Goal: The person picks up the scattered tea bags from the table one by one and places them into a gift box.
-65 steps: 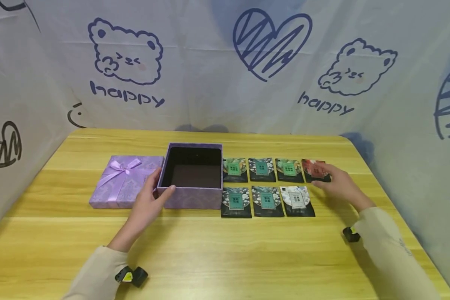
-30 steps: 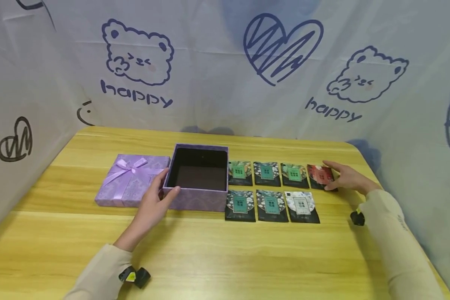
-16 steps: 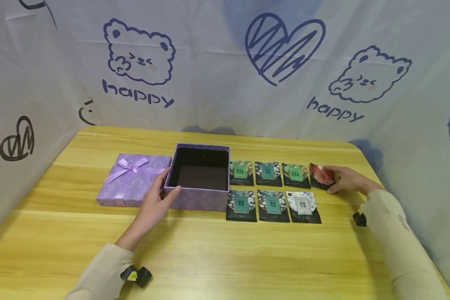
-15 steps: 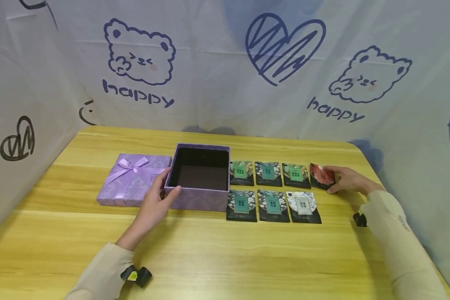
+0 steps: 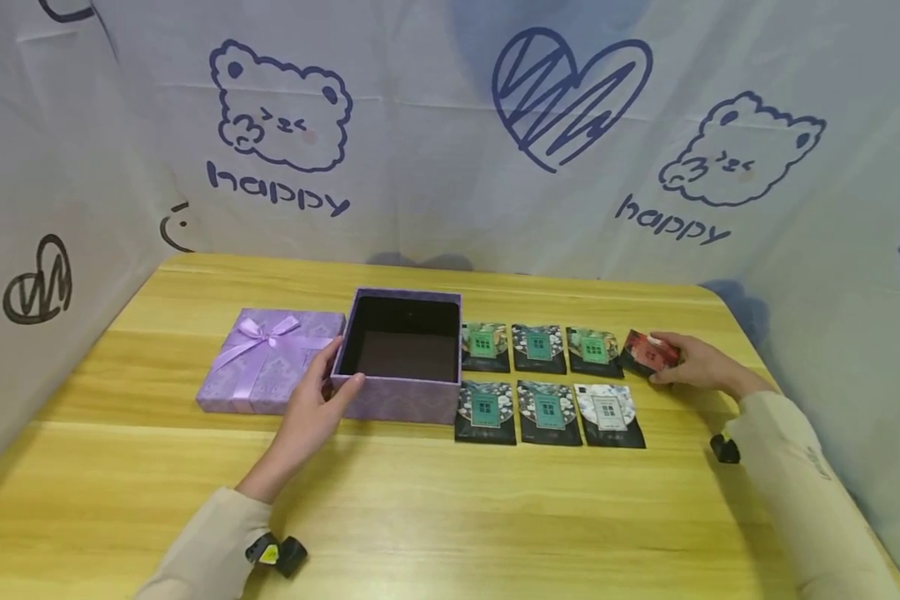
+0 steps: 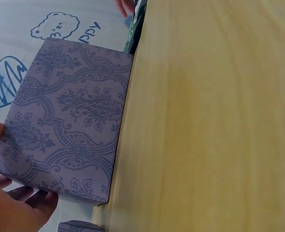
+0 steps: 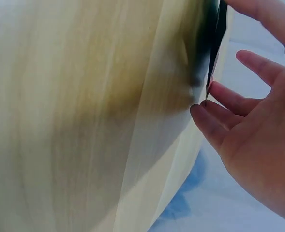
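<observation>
My left hand (image 5: 317, 408) grips the near left corner of an open purple gift box (image 5: 399, 398), thumb on the front and fingers along its left side. The box has a dark inside. In the left wrist view, its patterned wall (image 6: 74, 116) lies between thumb and fingers. On the right, my right hand (image 5: 699, 364) pinches a red and black tea packet (image 5: 649, 353) by its right side; the packet is tilted, its right edge raised. Seen nearly edge-on in the right wrist view, that packet (image 7: 217, 43) is between thumb and fingers.
The purple lid (image 5: 273, 367) with its ribbon bow lies left of the box. Right of the box are two rows of tea packets: green (image 5: 595, 348), teal (image 5: 549, 410) and white (image 5: 609, 413). A printed cloth (image 5: 420, 167) hangs behind the wooden table (image 5: 450, 517).
My right hand has shifted to the packet's right side and now pinches it, lifting and tilting its right edge. The left hand stays on the box. The head view has shifted slightly.
</observation>
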Motion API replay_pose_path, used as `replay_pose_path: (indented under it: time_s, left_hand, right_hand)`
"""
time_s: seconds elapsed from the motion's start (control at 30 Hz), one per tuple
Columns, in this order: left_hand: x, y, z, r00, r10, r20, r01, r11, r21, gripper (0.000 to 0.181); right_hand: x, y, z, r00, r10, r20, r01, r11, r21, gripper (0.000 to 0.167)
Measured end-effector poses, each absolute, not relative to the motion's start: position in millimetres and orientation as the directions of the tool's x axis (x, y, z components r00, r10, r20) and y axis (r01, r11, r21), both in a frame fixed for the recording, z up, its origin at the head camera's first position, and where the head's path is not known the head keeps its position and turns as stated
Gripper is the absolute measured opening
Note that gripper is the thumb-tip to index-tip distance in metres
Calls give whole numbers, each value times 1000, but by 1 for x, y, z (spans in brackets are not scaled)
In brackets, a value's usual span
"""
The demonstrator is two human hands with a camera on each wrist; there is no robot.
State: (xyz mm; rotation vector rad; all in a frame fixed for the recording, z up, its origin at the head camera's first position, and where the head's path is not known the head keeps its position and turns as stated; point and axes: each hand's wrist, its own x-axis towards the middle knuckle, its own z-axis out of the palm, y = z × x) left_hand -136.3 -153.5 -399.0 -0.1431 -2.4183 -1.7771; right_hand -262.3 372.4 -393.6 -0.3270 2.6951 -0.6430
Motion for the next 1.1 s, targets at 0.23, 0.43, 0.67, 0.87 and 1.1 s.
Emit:
replay_pose_path:
  time_s: [0.23,0.43,0.67,0.87,1.1]
  left_hand:
    - [-134,-152,-400,-987,-21,161,149,276,949,61]
    - [-135,-152,-401,-986,-27,165,150,287,946,60]
    - [-136,-153,-402,-984,-26,175,159,304,939,61]
    - [-137,-153,-403,-984,-20,178,165,289,943,60]
    - [-136,-152,-406,-968,-30,250,229,306,924,64]
  right_hand:
    - [-258,374,-391,-912,-334,-238,-175,841,-511,87]
    - [-253,370,-387,-920,-346,-186,-216,841,-495,83]
    - [-249,354,-381,-918,-377,-123,-270,822,-502,77]
    - [-247,338,-378,-912,-397,-104,-303,822,-482,77]
    - [-242,316,-374,-904,-422,-67,-347,816,-462,77]
